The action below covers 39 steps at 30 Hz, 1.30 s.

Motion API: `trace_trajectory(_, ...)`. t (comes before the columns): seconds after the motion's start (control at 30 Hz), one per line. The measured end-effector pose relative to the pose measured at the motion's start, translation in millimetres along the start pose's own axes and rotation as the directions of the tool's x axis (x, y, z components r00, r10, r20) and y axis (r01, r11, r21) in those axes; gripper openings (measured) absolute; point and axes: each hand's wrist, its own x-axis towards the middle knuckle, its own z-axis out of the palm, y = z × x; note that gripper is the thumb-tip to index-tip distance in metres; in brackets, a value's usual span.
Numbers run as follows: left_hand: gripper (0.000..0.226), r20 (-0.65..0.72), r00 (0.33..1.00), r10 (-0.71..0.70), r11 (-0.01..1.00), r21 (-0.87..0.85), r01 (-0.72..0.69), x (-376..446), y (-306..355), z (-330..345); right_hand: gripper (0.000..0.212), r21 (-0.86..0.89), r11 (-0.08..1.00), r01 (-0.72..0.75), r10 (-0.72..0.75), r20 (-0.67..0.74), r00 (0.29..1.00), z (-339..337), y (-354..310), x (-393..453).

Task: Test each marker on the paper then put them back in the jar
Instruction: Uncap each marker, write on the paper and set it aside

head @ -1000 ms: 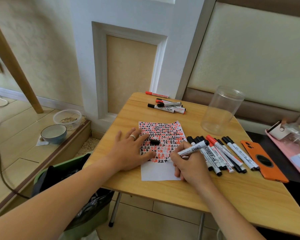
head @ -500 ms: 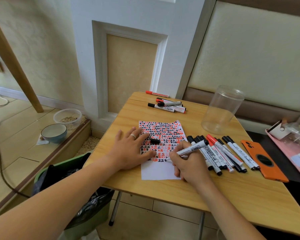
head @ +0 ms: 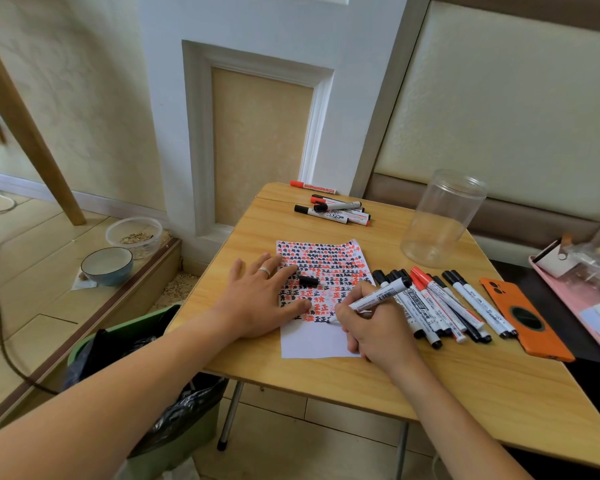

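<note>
marker (head: 378,297): white barrel, black print, black rear end, uncapped
axis: slanted, tip down-left on paper (head: 317,337), rear up-right toward jar (head: 440,220)
right hand (head: 378,327): grip closed around marker, at paper's right edge
left hand (head: 260,299): flat, fingers spread, pressing paper's left side
cap (head: 308,280): black, loose on paper
jar: clear, upright on desk (head: 378,382), beyond paper, right

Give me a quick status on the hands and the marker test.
Left hand flat on paper. Right hand grips uncapped marker, tip at paper. Black cap loose on sheet. Jar empty, nothing blocking it.
</note>
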Motion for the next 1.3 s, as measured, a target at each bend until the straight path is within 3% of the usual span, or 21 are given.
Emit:
trace_trajectory(0.3,0.087,0.010,1.000,-0.011,1.000,-0.027,0.011,1,-1,-2,0.016,0.010,0.999,-0.037,0.038,-0.048,0.998,0,3,2)
trace_trajectory(0.43,0.084,-0.055,0.998,-0.017,0.997,-0.081,0.013,3,0,-2,0.015,0.020,0.999,-0.033,0.034,-0.049,0.998,1,2,2)
trace_trajectory(0.67,0.039,-0.255,0.965,0.064,0.987,-0.130,-0.100,7,21,-5,0.015,0.038,0.999,-0.016,0.017,-0.045,0.999,0,2,2)
trace_trajectory(0.8,0.017,-0.326,0.944,0.052,0.966,-0.225,-0.131,6,27,-9,0.014,0.145,0.989,0.008,0.000,-0.056,0.998,-3,4,2)
trace_trajectory(0.97,0.015,-0.301,0.951,0.077,0.942,-0.291,-0.169,1,30,-8,0.011,0.308,0.950,0.051,-0.037,-0.050,0.998,-6,3,6)
trace_trajectory(1.3,0.008,-0.276,0.930,0.244,0.792,-0.497,-0.356,-6,46,-11,0.009,0.259,0.961,0.100,-0.106,0.011,0.994,-6,2,3)
